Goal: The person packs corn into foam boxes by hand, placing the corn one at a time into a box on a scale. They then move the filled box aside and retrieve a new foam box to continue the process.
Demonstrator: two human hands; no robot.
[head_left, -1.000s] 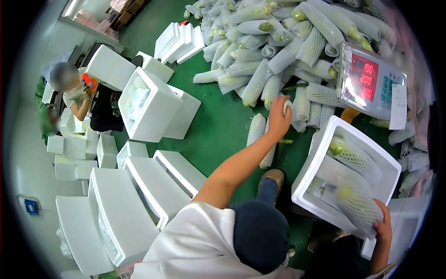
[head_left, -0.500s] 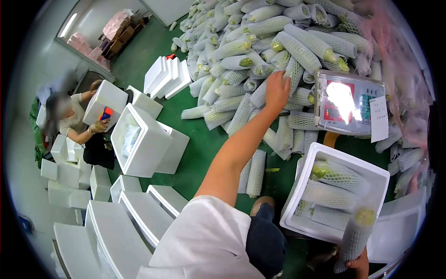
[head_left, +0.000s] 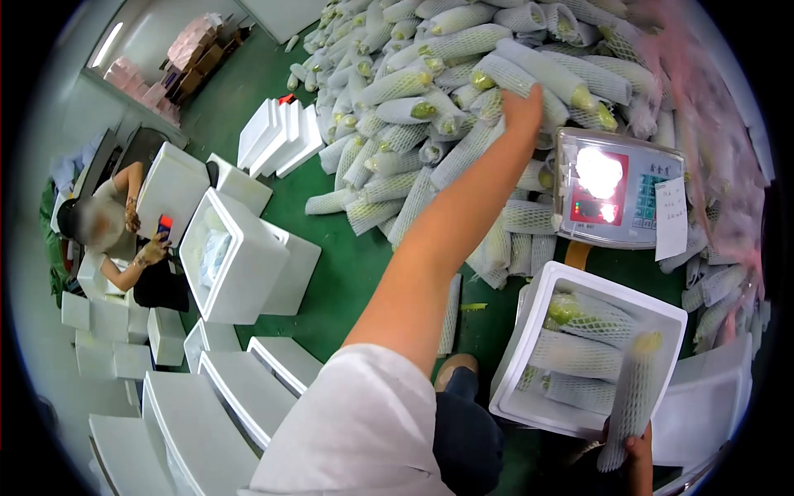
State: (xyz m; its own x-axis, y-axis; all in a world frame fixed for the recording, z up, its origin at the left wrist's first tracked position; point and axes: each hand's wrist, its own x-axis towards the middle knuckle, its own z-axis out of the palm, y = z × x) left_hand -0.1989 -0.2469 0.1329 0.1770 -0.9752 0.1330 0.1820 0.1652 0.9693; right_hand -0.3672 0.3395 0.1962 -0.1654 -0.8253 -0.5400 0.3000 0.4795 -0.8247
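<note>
My left hand (head_left: 523,109) reaches far forward onto a heap of long vegetables (head_left: 401,87) in white foam net sleeves. It lies against one of the sleeved vegetables there; its fingers are mostly hidden, so their grip does not show. Down at the lower right, my right hand (head_left: 638,463) is closed around the lower end of a net-sleeved vegetable (head_left: 630,401), held upright with its pale yellow-green tip up. That vegetable stands in front of a white foam box (head_left: 538,331), inside which several more sleeved vegetables (head_left: 579,357) lie side by side.
A scale (head_left: 616,190) with a lit display and a paper note stands beyond the box. White foam boxes (head_left: 211,413) line the lower left, and lids (head_left: 281,136) lean farther back. At left, a person (head_left: 124,240) handles a box, holding an orange-and-dark tool (head_left: 164,227).
My left hand has moved forward and right across the heap. My right hand keeps hold of its vegetable, with little movement. The person at left has shifted their arms around the box.
</note>
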